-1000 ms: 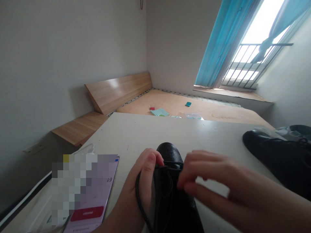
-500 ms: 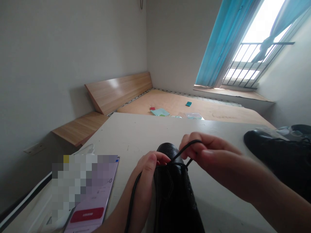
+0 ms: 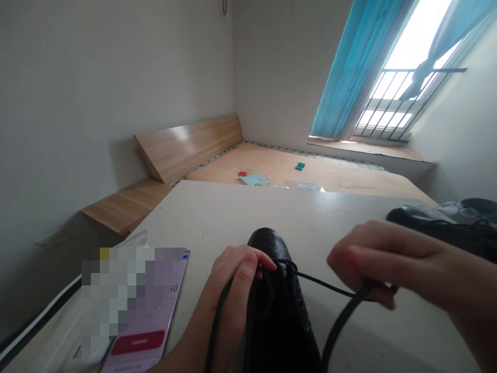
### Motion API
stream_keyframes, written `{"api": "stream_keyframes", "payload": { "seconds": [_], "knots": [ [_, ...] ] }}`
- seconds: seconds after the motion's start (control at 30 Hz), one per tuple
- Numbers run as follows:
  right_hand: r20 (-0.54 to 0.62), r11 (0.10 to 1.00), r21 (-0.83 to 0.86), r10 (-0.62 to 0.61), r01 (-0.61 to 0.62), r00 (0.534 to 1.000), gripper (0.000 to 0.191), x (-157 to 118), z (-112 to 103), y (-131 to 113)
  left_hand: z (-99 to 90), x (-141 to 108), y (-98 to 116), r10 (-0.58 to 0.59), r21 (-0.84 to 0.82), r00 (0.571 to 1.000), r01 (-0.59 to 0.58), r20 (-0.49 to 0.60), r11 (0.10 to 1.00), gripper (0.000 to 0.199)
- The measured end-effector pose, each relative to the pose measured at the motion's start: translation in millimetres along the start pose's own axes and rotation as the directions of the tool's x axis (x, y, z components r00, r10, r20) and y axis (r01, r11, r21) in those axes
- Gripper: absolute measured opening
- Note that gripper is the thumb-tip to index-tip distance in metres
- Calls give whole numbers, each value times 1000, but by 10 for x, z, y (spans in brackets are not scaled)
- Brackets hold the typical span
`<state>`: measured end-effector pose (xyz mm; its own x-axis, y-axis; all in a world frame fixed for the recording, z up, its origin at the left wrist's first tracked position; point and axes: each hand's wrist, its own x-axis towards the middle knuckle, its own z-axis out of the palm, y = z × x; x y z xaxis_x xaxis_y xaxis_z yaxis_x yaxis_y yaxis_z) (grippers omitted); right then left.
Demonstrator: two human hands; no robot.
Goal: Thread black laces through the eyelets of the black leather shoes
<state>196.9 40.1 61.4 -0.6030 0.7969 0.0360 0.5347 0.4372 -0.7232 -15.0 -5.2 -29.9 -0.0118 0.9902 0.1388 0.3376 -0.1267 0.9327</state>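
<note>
black leather lace-up shoe [image 3: 281, 316] lying on the white counter [image 3: 330, 223], left-hand fingers [image 3: 248, 264] curling shut around its firm eyelet edge [image 3: 277, 266], right-hand fingers [image 3: 368, 259] pinching the thin, slippery-looking black lace [image 3: 324, 283] sideways; stiff, light leather offering the surest hold there.

second black shoe [image 3: 427, 220] right of hands [image 3: 388, 264]

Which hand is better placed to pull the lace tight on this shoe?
Right, probably: the right hand grips the black lace out to the side of the black leather shoe, while the left hand is occupied clasping the shoe's opening.
</note>
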Motion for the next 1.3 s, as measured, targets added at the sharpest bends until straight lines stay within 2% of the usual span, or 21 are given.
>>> {"api": "stream_keyframes", "payload": {
  "seconds": [0.07, 0.1, 0.2, 0.3, 0.37, 0.43, 0.53, 0.6, 0.67, 0.73, 0.8, 0.83, 0.87, 0.93, 0.97, 1.03, 1.1, 1.2, 1.23, 1.3],
  "knots": [
    [204, 998, 14, 54, -58, 978, 44, 83, 78, 68, -18, -18, 18, 46, 16, 998, -47, 36, 999, 37],
    [226, 997, -41, 68, -60, 972, 38, 129, 119, 102, -25, -28, 33, 94, 18, 995, -95, 44, 995, 31],
    [176, 978, -196, 104, -69, 979, 25, 247, 220, 192, -34, -51, 78, 284, 57, 952, -291, 114, 955, 18],
    [161, 972, -219, 123, -86, 979, 18, 308, 281, 260, -36, -66, 93, 393, 77, 900, -412, 187, 908, 28],
    [165, 977, -203, 97, -63, 981, 14, 328, 311, 292, -37, -72, 84, 390, 77, 905, -406, 169, 911, 33],
    [181, 990, -137, 57, -32, 982, 12, 346, 334, 310, -38, -71, 61, 353, 104, 930, -363, 100, 926, 32],
    [223, 998, 62, 4, -18, 975, 21, 368, 335, 307, -40, -48, 18, 272, 136, 962, -274, 29, 952, 33],
    [270, 975, 219, -35, -26, 962, 26, 364, 303, 293, -38, -23, -3, 206, 108, 977, -210, 55, 972, 34],
    [282, 924, 381, -97, -19, 954, 27, 340, 249, 283, -32, 3, -10, 151, 70, 983, -158, 103, 985, 26],
    [263, 828, 560, -141, -32, 954, 29, 306, 179, 287, -24, 22, -5, 124, 54, 985, -132, 121, 990, 17],
    [244, 749, 660, -137, -61, 960, 34, 275, 107, 308, -19, 28, 9, 116, 49, 987, -122, 111, 991, 18],
    [234, 762, 644, -113, -67, 966, 37, 265, 74, 322, -18, 24, 17, 115, 36, 988, -119, 101, 992, 19],
    [220, 824, 563, -69, -68, 973, 39, 259, 46, 337, -20, 17, 27, 109, 16, 990, -110, 87, 994, 18],
    [137, 980, 189, 43, -69, 990, 39, 254, 8, 361, -28, -7, 52, 58, -41, 997, -56, 51, 998, 17],
    [70, 995, -49, 92, -89, 993, 38, 252, -1, 367, -34, -19, 66, 22, -65, 999, -20, 34, 998, 17],
    [-13, 908, -395, 150, -143, 989, 35, 245, -8, 370, -50, -32, 94, -54, -72, 999, 53, -5, 996, 15],
    [39, 848, -509, 192, -146, 981, 36, 231, -12, 371, -68, -24, 111, -74, 7, 997, 74, -19, 997, 11],
    [209, 847, -518, 258, -117, 943, 37, 218, -40, 383, -90, 19, 97, -17, 291, 999, 8, 30, 957, 18],
    [205, 840, -530, 259, -115, 944, 38, 222, -55, 389, -95, 34, 83, 0, 387, 998, -23, 60, 922, 20],
    [70, 825, -553, 187, -117, 980, 38, 242, -86, 392, -99, 57, 54, 1, 518, 995, -51, 96, 854, 20]
  ]
}}
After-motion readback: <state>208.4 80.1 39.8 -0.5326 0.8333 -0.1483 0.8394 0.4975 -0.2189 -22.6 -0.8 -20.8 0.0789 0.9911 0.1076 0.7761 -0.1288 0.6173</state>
